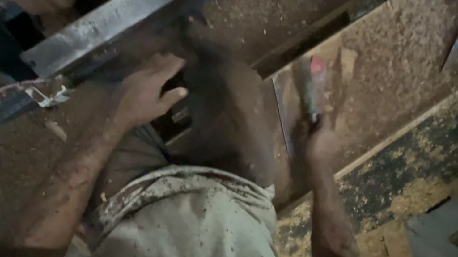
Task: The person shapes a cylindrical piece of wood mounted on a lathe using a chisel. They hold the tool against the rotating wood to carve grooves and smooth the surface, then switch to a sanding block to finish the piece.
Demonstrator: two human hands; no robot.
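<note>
Blurred past the right hand's (319, 143) fingers: red-tipped tool (314, 87); left hand's (146, 92) fingertips hidden in a dark gap.

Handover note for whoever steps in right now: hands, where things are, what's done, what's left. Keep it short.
Left hand: open, fingers spread, pressed against a dark part under the long metal bar; it grips nothing that can be made out.
Right hand: closed round the grip of a hand tool with a red tip, held pointing up and away over the sawdust-covered surface.
Done: cannot tell from this view; the picture is blurred and the spot under the left hand is in shadow.
Left: the tool's tip is not on the dark part, so any work there seems yet to come.
</note>
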